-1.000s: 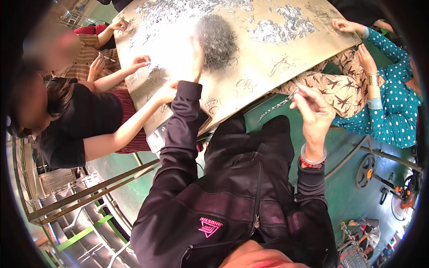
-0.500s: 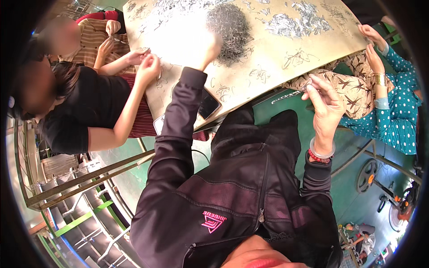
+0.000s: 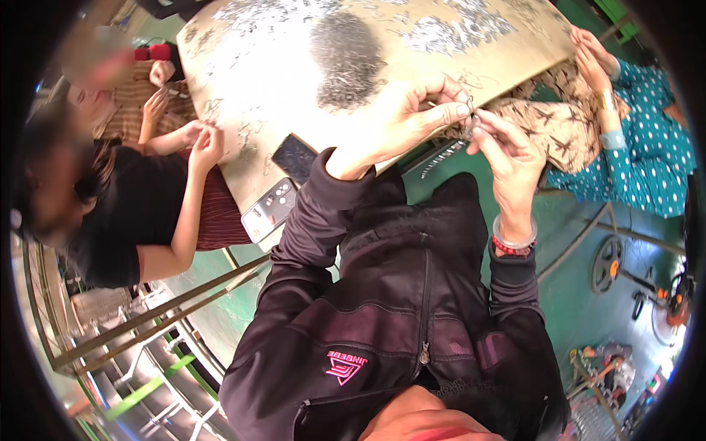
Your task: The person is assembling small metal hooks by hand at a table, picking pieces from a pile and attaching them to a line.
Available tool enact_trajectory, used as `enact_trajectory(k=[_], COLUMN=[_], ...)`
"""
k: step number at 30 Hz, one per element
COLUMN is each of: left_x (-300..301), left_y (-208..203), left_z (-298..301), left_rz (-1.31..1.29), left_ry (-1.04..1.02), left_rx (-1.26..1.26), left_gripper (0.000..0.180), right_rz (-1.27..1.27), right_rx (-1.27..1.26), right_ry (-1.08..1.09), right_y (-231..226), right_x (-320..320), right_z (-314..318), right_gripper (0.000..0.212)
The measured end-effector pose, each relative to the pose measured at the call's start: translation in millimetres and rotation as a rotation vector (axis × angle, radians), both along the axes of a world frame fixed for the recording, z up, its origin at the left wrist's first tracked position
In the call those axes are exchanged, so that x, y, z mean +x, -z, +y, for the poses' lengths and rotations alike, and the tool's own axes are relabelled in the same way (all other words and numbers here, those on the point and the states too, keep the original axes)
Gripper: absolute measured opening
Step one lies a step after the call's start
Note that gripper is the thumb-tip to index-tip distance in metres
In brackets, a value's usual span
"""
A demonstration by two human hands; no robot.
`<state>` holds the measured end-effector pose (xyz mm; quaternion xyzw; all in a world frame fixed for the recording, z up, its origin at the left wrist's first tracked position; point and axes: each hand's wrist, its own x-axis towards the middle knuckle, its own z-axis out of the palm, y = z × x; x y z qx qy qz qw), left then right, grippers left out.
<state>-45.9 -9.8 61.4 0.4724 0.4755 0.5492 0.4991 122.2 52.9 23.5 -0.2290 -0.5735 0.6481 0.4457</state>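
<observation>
While the left hand (image 3: pixel 413 116) pinches one wire (image 3: pixel 471 103), the right hand (image 3: pixel 511 160) grips one chain (image 3: pixel 444 157).

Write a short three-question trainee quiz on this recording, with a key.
1. Multiple choice: how do the fingertips of the left hand and right hand stand?
a) far apart
b) close together
c) under the table

2. Short answer: what colour is the floor behind the silvery strand seen below the fingertips?

3. True or false: the left hand is gripping the dark-screened smartphone.

Key:
1. b
2. Green.
3. False; the dark-screened smartphone lies on the table.
</observation>
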Motion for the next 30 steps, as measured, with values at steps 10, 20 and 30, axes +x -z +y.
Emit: enact_trajectory(k=[10,20,30], left_x=[38,124,129], left_y=[-11,-79,-51], left_z=[20,45,62], left_rz=[0.310,0.303,0.411], left_ry=[-0.141,-0.048,0.205], left_rx=[0.103,0.523,0.324], left_gripper=[0.017,0.011,0.014], right_rz=[0.011,0.137,0.200], right_rx=[0.221,0.413,0.715], right_ry=[0.087,0.349,0.750], right_y=[-14,-80,-204], right_x=[29,98,215], right_z=[2,-1,-44], right_gripper=[0.020,0.014,0.012])
